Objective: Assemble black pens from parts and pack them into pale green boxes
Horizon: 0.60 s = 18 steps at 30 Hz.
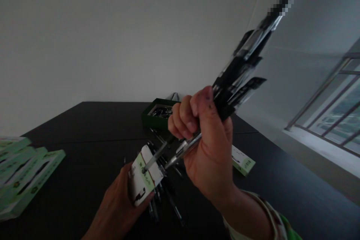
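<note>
My right hand (208, 135) is closed around a bundle of black-capped pens (236, 71), raised and slanting up to the right. Lower ends of some pens stick out below the fist, pointing down-left toward a small white and green pen box (143, 176). My left hand (120, 198) grips that box, which is tilted with its flap end toward the pens. One pen tip crosses in front of the box; whether it touches the card I cannot tell. Loose pens (174, 206) lie on the dark table behind and below the box.
Several green and white boxes (33, 180) stand in a row at the left. A dark green tray (153, 120) with pens in it sits at the back of the table (92, 127). Another pen box (243, 160) lies right of my right hand. A barred window (334, 108) is at far right.
</note>
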### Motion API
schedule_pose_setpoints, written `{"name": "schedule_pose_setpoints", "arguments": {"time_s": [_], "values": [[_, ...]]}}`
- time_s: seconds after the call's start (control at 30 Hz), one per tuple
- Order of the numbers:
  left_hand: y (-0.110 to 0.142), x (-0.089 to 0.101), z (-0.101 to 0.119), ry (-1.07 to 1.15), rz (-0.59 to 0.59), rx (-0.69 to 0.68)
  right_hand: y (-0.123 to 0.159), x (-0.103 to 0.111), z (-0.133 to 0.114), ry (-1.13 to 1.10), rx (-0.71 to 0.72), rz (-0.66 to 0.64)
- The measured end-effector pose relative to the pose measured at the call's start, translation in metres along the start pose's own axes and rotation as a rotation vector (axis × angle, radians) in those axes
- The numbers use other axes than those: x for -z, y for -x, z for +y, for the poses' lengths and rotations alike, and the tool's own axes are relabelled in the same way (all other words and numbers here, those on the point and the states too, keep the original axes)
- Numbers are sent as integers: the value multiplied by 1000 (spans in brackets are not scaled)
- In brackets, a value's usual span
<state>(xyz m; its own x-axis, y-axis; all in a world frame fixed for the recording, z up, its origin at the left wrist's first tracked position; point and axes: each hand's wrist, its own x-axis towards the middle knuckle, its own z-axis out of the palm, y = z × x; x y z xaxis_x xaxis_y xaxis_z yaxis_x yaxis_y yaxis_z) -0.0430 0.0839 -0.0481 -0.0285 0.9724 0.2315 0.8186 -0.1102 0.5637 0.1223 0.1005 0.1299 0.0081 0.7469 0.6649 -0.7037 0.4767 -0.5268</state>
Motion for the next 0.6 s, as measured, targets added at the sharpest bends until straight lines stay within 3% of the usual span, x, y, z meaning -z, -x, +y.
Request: {"name": "schedule_pose_setpoints", "arguments": {"time_s": [0.17,0.4,0.6], "values": [[3,1,2,-18,12,2,8,10,19,31,-17,-25],[4,-2,-2,8,33,13,0,20,10,76,70,17],[3,-3,1,54,65,18,27,24,57,210,-92,-12]]}}
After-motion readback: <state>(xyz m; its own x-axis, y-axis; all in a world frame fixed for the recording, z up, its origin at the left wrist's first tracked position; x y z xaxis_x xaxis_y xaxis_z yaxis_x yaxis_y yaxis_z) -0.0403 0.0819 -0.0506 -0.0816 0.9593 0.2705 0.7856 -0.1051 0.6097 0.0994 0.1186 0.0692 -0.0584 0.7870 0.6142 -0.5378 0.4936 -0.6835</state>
